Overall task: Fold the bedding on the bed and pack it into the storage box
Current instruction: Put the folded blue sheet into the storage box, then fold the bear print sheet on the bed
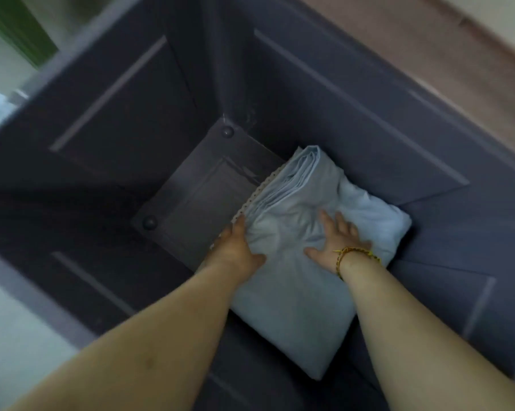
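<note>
I see the folded bedding [303, 262], pale blue and soft, lying flat on the bottom of the storage box [125, 120]. Its layered folds show at the far end, with a strip of white lace trim along the left edge. It sits toward the right side, against the right wall, creased in the middle. The box is deep, dark grey-blue plastic with panelled walls, and its floor is bare to the left.

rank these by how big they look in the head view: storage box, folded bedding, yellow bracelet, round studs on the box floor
1. storage box, fills most of the frame
2. folded bedding
3. yellow bracelet on the right wrist
4. round studs, each one small; the two look alike, so no ranking between them
</note>
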Demonstrator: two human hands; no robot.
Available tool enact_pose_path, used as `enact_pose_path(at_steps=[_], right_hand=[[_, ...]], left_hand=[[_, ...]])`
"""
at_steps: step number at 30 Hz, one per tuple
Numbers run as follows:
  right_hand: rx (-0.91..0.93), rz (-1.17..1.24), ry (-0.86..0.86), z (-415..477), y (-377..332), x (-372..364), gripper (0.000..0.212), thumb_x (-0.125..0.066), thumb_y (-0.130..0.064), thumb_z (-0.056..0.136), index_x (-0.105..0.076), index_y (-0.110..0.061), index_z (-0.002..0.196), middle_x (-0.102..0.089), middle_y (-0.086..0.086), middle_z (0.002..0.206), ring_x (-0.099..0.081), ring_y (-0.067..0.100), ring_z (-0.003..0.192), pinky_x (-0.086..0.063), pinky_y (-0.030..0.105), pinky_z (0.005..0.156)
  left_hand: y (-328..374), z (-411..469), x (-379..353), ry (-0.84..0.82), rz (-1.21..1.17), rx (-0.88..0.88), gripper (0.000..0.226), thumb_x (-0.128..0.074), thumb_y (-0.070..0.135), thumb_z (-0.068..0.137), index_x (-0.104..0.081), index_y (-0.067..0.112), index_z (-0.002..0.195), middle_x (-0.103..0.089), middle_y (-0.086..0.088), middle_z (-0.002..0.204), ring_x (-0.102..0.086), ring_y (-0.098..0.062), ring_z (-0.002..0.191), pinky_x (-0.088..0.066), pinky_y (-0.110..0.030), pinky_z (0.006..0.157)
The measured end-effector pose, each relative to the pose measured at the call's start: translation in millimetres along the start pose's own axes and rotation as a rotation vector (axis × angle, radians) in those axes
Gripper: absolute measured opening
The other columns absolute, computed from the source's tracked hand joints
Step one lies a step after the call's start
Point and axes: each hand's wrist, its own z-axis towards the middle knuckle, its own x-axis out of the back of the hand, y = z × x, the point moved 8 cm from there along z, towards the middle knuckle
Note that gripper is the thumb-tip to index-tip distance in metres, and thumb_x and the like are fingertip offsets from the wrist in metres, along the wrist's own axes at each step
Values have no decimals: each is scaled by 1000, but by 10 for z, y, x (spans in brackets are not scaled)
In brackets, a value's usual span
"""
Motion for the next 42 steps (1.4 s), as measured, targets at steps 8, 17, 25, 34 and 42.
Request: enact_pose_path(at_steps=[8,17,25,34,42], right_hand=[[231,120,45,-1425,-639,600,60,-41,-32,96,-11,-22,147,-34,6,146,-38,23,129,-31,30,106],[475,73,214,-3501,-1983,1940,31,-34,-27,98,-49,-19,124,-58,-1,121,-55,17,109,-47,26,86],[809,-172,285,-4952,-3025,2214,15,-35,-28,98,-49,-22,100,-59,0,121,-55,16,112,-41,24,87],[1381,-476,131,-7222,-3363,621,30,-44,-22,95,-39,-32,67,-52,-7,72,-50,10,69,-38,17,61],[1720,-947,-129,-9345,-2790,-1590,14,-38,-26,98,-51,-22,96,-52,-8,75,-51,10,70,-41,19,64]], left_hand=[[62,-1293,1258,241,-331,-1,26,-59,15,88,-65,11,113,-65,-8,113,-59,-24,107,-44,-28,91],[-585,-3328,3085,615,-524,190,18,-57,8,89,-69,5,102,-67,-13,102,-60,-29,96,-42,-30,79],[-1641,-5637,3656,1072,-712,406,19,-59,13,87,-70,6,102,-68,-10,103,-61,-26,100,-41,-27,78],[-2128,-8749,985,1511,-1131,840,10,-54,10,91,-63,15,92,-66,-10,97,-60,-27,98,-42,-31,83],[-1529,-10710,-1843,1882,-1366,1392,21,-50,13,93,-65,8,107,-66,-10,110,-59,-26,103,-42,-30,83]])
